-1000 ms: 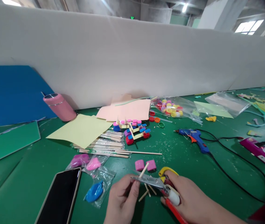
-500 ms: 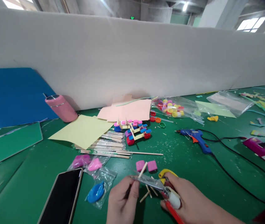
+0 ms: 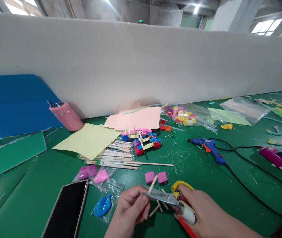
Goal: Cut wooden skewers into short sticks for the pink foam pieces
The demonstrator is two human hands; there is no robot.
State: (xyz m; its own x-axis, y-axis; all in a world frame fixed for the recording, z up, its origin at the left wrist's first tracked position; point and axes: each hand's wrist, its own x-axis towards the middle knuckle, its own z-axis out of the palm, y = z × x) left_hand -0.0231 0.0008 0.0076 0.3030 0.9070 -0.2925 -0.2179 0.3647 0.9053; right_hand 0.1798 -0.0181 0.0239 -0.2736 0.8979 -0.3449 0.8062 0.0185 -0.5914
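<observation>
In my left hand (image 3: 133,208) a short wooden stick (image 3: 153,184) is pinched between thumb and fingers, its upper end slanting up. My right hand (image 3: 200,208) is wrapped round a pair of scissors (image 3: 164,197) with one yellow and one red handle. The blades point left and lie against the stick close to my left thumb. Under the blades, several cut stick pieces (image 3: 155,210) rest on the green table. Two pink clay blocks (image 3: 162,178) sit just beyond the stick.
A phone (image 3: 65,211) and bagged blue clay (image 3: 102,205) lie left. Behind are bundled sticks (image 3: 116,155), small clay-and-stick models (image 3: 147,142) and yellow paper (image 3: 88,138). On the right lie a blue glue gun (image 3: 209,147) with a black cord and a purple power strip (image 3: 278,160).
My left hand has tilted and its fingers have shifted around the stick. The scissors and my right hand have moved slightly right and down in view.
</observation>
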